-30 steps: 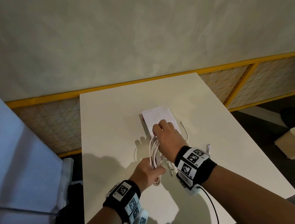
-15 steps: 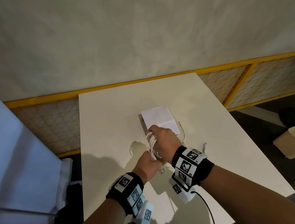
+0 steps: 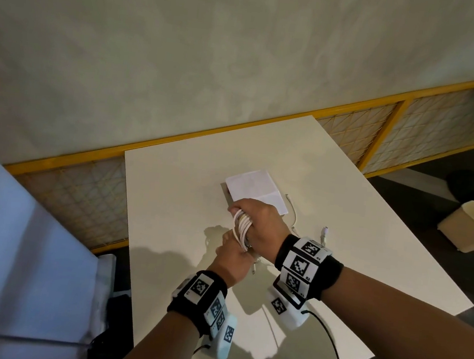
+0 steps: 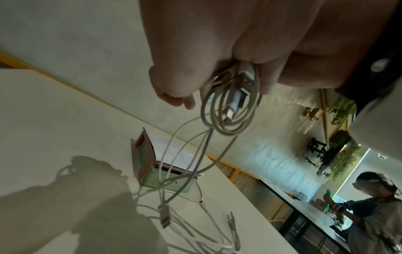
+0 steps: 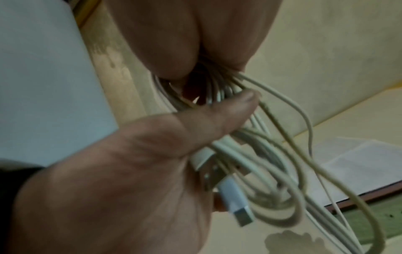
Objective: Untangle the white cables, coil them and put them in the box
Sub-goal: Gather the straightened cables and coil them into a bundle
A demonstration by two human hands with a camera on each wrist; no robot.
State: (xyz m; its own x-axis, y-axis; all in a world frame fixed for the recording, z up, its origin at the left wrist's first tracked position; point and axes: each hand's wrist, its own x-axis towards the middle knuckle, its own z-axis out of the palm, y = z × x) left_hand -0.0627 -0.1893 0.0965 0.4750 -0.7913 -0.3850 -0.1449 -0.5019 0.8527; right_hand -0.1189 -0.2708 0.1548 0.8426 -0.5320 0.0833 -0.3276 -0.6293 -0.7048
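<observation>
A bundle of white cables [image 3: 241,226] is looped into a coil above the white table [image 3: 168,201], held by both hands. My right hand [image 3: 260,222] grips the coil's top, just in front of the box [image 3: 255,186], a low box with white paper over its top. My left hand [image 3: 232,260] pinches the coil's lower end from below. In the left wrist view the coil [image 4: 230,111] hangs from my left hand [image 4: 195,51] with a USB plug [image 4: 237,96] inside it, and strands trail down to the table. The right wrist view shows the left thumb [image 5: 217,116] pressing the strands.
Loose cable ends [image 3: 295,215] and a connector [image 3: 325,233] lie on the table right of my hands. A pale bin [image 3: 472,227] stands on the floor at the right. Yellow-framed mesh panels [image 3: 354,127] run behind the table. Another person [image 4: 380,206] stands far off.
My left hand has risen towards my right hand, so the long loops between them have closed into a tighter coil. The right hand has barely moved.
</observation>
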